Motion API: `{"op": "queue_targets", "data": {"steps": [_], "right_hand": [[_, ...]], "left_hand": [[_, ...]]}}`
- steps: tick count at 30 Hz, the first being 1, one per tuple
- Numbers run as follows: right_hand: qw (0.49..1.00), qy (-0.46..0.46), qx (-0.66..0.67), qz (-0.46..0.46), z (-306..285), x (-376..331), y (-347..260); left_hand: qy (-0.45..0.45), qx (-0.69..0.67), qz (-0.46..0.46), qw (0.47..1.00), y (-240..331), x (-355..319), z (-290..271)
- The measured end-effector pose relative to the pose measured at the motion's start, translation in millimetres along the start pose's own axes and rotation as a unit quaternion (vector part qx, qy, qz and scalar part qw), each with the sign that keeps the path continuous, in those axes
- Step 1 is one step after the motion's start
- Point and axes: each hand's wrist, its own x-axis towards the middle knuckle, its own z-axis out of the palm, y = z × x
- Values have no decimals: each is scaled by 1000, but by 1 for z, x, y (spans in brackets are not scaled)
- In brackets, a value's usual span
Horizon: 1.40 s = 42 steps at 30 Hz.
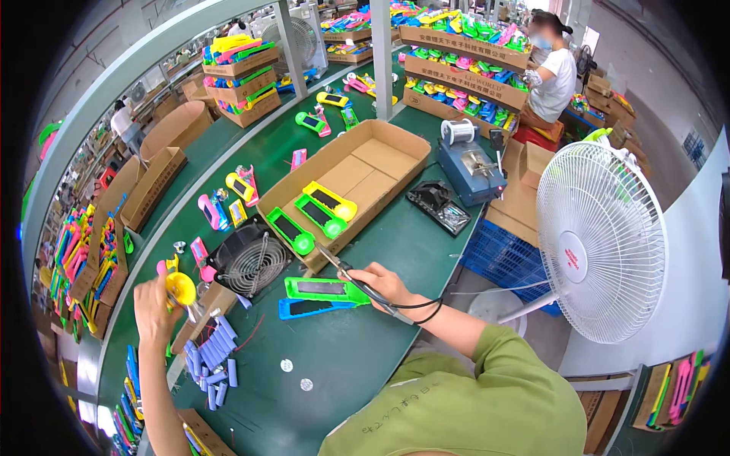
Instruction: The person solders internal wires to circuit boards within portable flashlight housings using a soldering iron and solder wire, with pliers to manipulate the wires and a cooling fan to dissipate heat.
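Observation:
My right hand (pixel 380 283) is closed round a soldering iron (pixel 332 259), its metal tip slanting up and left toward the near end of a cardboard tray (pixel 395 140). A black cord loops by my wrist. At the left, my left hand (pixel 156 308) pinches a yellow cone-shaped plastic piece (pixel 181 289); my fingers partly hide it. Below the iron lie a green casing (pixel 323 289) and a blue casing (pixel 300 308), with dark insides. Two green casings (pixel 323 216) and a yellow casing (pixel 332 199) rest in the tray's near end. Several purple cylindrical cells (pixel 217 346) lie near my left forearm.
A small black fan (pixel 255 262) stands between my hands. Behind the tray's right side are a black stand (pixel 439 205) and a blue soldering unit (pixel 471 167). A white fan (pixel 597 243) stands right. Loose coloured lights (pixel 242 186) line the bench's far-left side; a person (pixel 553 76) works beyond.

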Motion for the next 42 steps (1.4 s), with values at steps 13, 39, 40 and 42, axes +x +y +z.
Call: {"op": "queue_targets", "data": {"steps": [13,39,40,42], "right_hand": [[970,-187,131,-90,0,-38,-59],[932,-301,189,65,-3,-49,-79],[951,-255,176,-11,-1,-51,-76],[958,-228,163,-51,0,-47,-80]], "left_hand": [[-291,-247,2,924,264,-83,-37],[-8,-260,-342,903,272,-130,-13],[-56,-269,-303,913,267,-130,-13],[-35,-310,-317,896,259,-128,-12]]}}
